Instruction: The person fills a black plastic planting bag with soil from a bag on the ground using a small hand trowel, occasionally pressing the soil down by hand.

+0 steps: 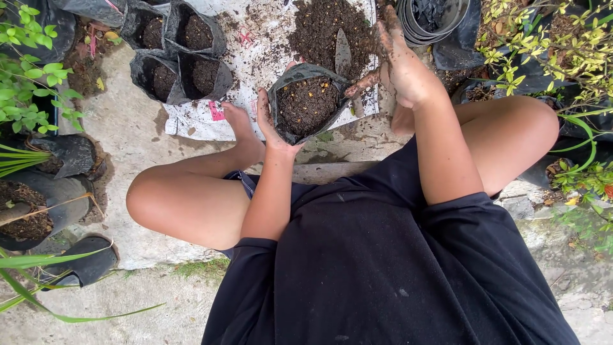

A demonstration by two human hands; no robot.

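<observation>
Left hand (271, 124) clamped on near rim of black grow bag (305, 102), soil nearly to brim. Right hand (396, 61) spread, muddy, hovering just beyond far edge. Trowel (343, 54) in soil heap (325, 29) behind; four filled bags (182, 54) well leftward, white sheet (255, 57) open between.

A: Which packages appear in the scene?

B: A black plastic grow bag (308, 105), open-topped and filled with dark soil, stands at far centre on a white printed sack sheet (255, 57) spread flat, marked in pink. The left hand (271, 124) grips the bag's near-left rim.

A: And others?

B: Four similar filled black bags (182, 54) cluster at far left, touching one another. Limp black bags (60, 185) lie at the near left edge.
</observation>
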